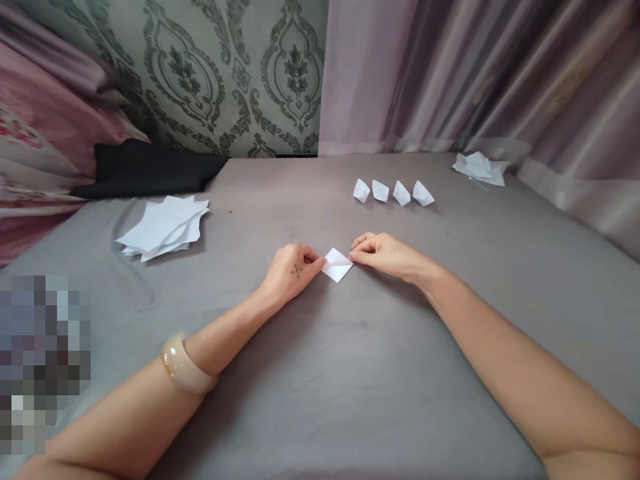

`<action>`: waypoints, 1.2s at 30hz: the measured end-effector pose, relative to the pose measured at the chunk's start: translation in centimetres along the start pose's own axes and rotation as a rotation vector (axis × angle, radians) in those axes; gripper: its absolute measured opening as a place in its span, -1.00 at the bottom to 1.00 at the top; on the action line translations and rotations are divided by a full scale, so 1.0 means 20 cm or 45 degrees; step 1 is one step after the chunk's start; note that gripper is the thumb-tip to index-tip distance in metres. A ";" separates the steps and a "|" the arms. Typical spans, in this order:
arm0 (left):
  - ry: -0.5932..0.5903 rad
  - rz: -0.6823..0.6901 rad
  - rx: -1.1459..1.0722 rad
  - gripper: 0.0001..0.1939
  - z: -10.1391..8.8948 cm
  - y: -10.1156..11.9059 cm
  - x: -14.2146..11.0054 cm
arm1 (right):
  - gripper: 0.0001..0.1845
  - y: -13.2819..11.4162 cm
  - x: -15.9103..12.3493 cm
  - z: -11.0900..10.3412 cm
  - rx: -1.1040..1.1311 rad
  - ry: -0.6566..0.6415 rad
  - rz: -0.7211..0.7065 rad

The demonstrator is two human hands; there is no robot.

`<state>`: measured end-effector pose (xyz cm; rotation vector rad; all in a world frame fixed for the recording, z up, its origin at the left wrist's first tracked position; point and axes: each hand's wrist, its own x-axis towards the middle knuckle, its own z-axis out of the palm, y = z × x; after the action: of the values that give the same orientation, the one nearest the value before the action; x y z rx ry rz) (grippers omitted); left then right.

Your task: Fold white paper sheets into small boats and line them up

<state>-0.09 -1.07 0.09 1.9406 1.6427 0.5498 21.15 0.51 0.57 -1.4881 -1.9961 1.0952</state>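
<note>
A small folded square of white paper [338, 268] lies on the grey cloth, turned like a diamond, with a crease or flap edge across its middle. My left hand [296, 270] pinches its left corner between thumb and fingers. At the right corner, the thumb and fingertips of my right hand [383, 255] close on the paper. Beyond my hands stands a row of several folded white paper pieces, among them the leftmost piece [361, 191] and the rightmost piece [423, 194].
A loose stack of white paper sheets [165, 227] lies at the left. More white papers [480, 168] sit at the far right, beside a thin pale stick [479, 183]. Black cloth [150, 167] lies at the back left. Curtains [450, 73] hang behind the grey cloth surface [350, 387].
</note>
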 end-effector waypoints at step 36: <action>-0.038 0.178 0.241 -0.76 0.03 -0.03 0.01 | -0.66 0.01 -0.01 0.10 -0.180 0.178 0.013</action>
<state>-0.24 -0.89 -0.78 2.2027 1.5991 0.4287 19.94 -0.30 -0.85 -1.6003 -2.0053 0.8445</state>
